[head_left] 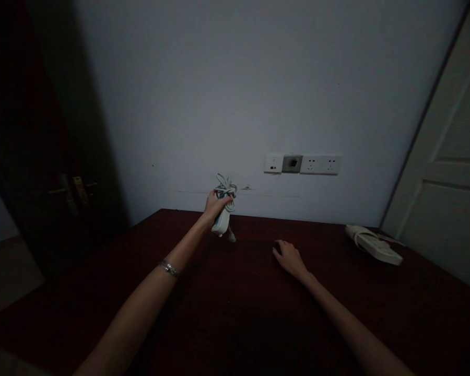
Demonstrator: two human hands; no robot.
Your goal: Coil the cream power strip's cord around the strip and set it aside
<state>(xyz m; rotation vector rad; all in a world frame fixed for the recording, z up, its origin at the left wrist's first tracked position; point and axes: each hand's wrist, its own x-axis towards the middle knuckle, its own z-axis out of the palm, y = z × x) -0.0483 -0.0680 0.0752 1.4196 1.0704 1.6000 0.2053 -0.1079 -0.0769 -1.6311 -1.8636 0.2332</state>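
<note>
My left hand (217, 204) is closed around a white power strip (221, 223) with its cord (227, 188) bundled in loops at the upper end. The strip is held tilted above the far part of the dark red table (235, 292), and its plug (232, 236) dangles beside it. Further right, my right hand (289, 257) rests on the tabletop, thumb and fingers loosely apart with nothing visible between them. A second white power strip (379, 249), wrapped in its cord, lies on the table's right side.
Behind the table rises a pale wall (219, 104) carrying a row of sockets (319, 165) and a grey wall plate (292, 163). At left stands a dark door with a metal handle (80, 190); a white panelled door (446, 172) borders the right.
</note>
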